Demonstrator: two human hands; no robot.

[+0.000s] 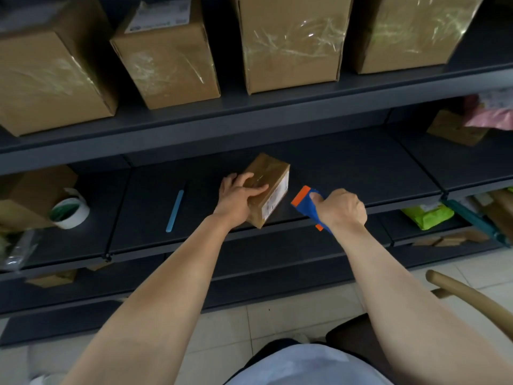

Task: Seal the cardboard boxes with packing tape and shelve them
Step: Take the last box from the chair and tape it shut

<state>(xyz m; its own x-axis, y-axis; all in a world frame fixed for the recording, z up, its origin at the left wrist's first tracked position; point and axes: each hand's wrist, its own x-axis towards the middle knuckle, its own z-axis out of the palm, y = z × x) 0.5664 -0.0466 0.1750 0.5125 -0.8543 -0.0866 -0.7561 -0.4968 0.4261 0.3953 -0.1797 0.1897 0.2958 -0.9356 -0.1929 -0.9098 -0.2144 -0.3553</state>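
A small brown cardboard box (273, 180) with a white label on its side lies on the dark middle shelf (361, 176). My left hand (238, 197) rests on its top, fingers spread and curled over the near end. My right hand (342, 208) grips a blue and orange tape cutter (304, 200) just right of the box, with the orange tip pointing toward the box. A white roll of tape (70, 213) stands on the same shelf at the left.
Several taped cardboard boxes (291, 43) fill the shelf above. A light blue stick (175, 211) lies left of the small box. Another box (30, 195) sits far left. Green and pink parcels (429, 215) lie at the right. A chair's curved wooden back (472, 297) is at lower right.
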